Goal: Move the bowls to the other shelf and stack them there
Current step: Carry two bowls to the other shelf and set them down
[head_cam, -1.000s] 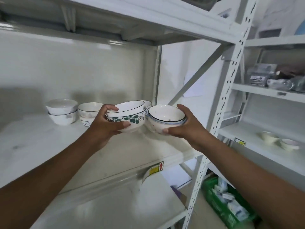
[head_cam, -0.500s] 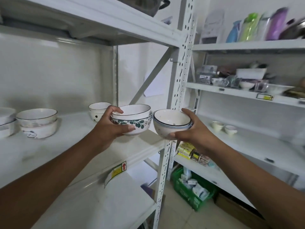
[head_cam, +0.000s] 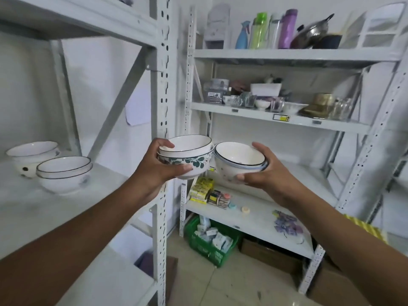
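Note:
My left hand (head_cam: pixel 157 171) grips a small stack of bowls, a green-leaf patterned bowl (head_cam: pixel 194 163) with a white one nested in it, thumb over the rim. My right hand (head_cam: pixel 262 173) holds a white bowl with blue rim lines (head_cam: pixel 236 160) from below and the side; it looks like two nested bowls. Both stacks hang in the air in front of the upright post (head_cam: pixel 163 85) between the two shelf units. On the left shelf (head_cam: pixel 26 208) stand a black-rimmed bowl stack (head_cam: pixel 64 173) and another white bowl stack (head_cam: pixel 31 156) behind it.
The right shelf unit (head_cam: pixel 276 118) carries glasses, cups and a white tub at mid height, with bottles and a pan above. Its lower board (head_cam: pixel 254 217) holds small packets and round items. A green basket (head_cam: pixel 209 241) and cardboard boxes sit on the floor.
My view and both hands have swung right with the bowls, away from the left shelf and towards the right shelf unit. The grips are unchanged.

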`<action>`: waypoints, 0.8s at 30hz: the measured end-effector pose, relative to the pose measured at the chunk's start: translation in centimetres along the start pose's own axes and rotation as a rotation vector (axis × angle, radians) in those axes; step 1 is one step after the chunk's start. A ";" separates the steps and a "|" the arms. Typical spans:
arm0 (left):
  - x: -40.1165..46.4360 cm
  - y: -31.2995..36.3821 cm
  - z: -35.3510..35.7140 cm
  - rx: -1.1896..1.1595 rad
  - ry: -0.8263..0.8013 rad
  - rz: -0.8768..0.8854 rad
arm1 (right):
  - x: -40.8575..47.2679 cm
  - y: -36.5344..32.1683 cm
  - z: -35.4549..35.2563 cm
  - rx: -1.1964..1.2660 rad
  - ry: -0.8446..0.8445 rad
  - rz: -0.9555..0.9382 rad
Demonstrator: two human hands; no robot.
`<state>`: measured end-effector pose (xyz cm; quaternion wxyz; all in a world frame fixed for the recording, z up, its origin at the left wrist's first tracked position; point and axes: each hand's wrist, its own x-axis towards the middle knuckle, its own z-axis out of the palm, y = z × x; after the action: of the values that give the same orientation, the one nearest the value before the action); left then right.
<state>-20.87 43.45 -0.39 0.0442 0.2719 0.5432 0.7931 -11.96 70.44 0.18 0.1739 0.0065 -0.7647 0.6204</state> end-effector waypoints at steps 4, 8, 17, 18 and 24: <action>3.2 -2.8 3.8 -0.022 -0.043 -0.006 | 0.8 0.8 -4.1 0.007 0.052 0.018; 6.7 -5.5 7.3 -0.052 -0.087 -0.031 | 2.3 2.0 -8.2 -0.017 0.108 0.010; 15.0 -11.2 13.4 -0.125 -0.115 -0.075 | 7.6 5.9 -14.8 0.031 0.247 0.024; 15.8 -11.8 14.0 -0.130 -0.117 -0.082 | 8.3 6.4 -15.4 0.044 0.254 0.024; 21.0 -15.3 16.8 -0.160 -0.119 -0.103 | 12.0 9.0 -18.7 0.143 0.306 0.055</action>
<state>-34.03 71.43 -1.52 0.1386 0.2857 0.4877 0.8132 -20.43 92.77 -1.83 0.2705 -0.0967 -0.6830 0.6716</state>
